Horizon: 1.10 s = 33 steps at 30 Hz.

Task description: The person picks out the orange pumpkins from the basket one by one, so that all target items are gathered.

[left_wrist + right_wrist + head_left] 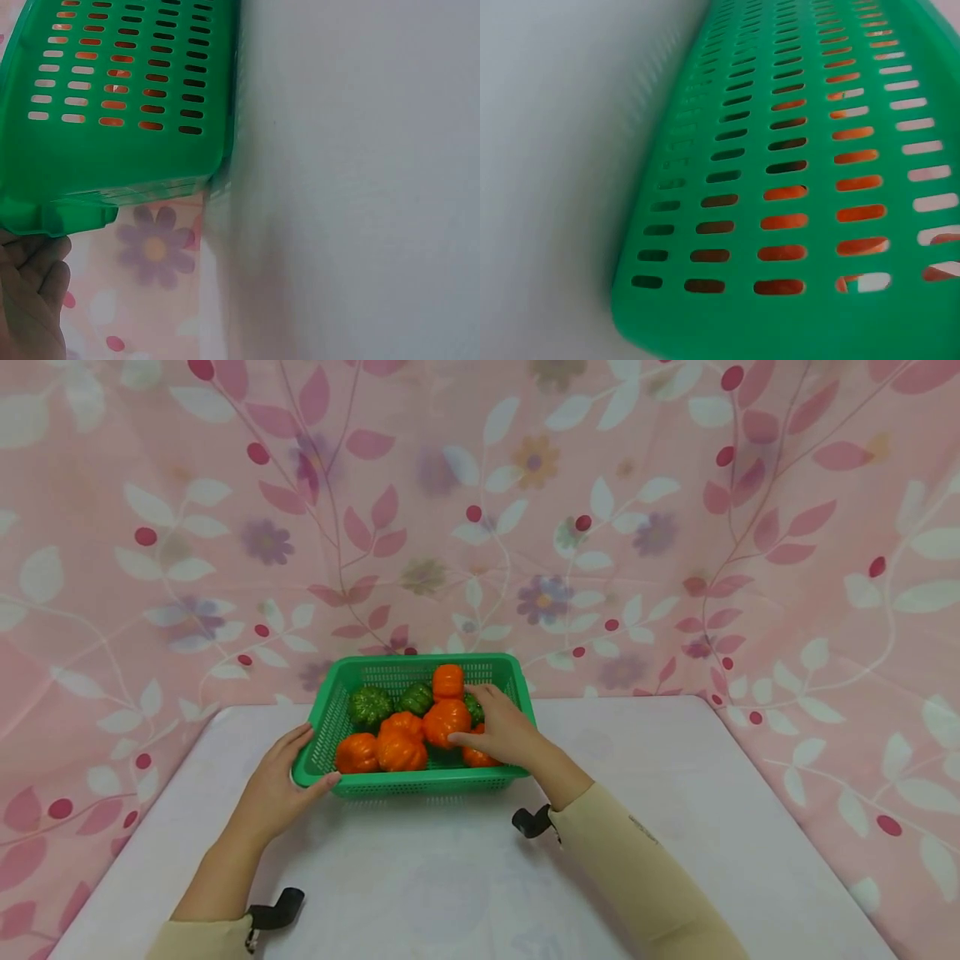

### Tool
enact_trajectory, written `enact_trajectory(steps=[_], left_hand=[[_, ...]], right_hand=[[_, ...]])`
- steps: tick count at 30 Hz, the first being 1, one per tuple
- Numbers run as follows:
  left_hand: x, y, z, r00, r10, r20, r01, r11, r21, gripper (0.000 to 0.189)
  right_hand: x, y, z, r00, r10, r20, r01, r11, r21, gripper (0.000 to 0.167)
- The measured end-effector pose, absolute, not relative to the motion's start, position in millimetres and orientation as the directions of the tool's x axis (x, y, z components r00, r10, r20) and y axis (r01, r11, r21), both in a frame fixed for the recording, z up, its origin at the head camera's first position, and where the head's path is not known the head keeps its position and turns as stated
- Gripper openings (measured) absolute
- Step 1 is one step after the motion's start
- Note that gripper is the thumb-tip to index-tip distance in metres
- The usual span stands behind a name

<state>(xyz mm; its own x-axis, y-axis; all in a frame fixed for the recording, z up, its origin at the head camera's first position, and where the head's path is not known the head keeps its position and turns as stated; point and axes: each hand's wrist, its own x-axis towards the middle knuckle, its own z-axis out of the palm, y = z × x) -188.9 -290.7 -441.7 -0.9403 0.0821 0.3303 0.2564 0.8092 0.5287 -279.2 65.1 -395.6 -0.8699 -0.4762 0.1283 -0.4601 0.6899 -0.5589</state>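
Observation:
A green plastic basket (420, 782) stands on the table, holding several glossy, ribbed orange pumpkins (401, 749) and a few dark green ones (371, 707). At the basket's left front corner is my left hand (273, 789), its fingers against the side rim and its thumb along the front rim. In the left wrist view, its fingertips are just beneath the rim's corner. My right hand (504, 727) reaches over the front right of the basket. Its spread thumb and fingers are beside an orange pumpkin (447, 723), partly covering a green pumpkin (474, 708) and another orange one (477, 757).
White cloth covers the table (450, 877). Behind it hangs a pink floral curtain (465, 527), close to the basket's back. A black camera mount (277, 909) sticks out from the left wrist, another mount (532, 822) from the right.

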Motion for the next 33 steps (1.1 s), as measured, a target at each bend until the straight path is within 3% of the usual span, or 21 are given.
enact_trajectory(steps=[17, 33], left_hand=[[-189, -293, -441, -0.945, 0.074, 0.319, 0.245, 0.807, 0.538, 0.089], [-189, -292, -441, -0.953, 0.065, 0.296, 0.224, 0.812, 0.540, 0.090]], right_hand=[[-300, 51, -407, -0.859, -0.512, -0.024, -0.388, 0.680, -0.622, 0.092], [-295, 55, -403, -0.885, -0.463, 0.045, -0.375, 0.653, -0.658, 0.087]])
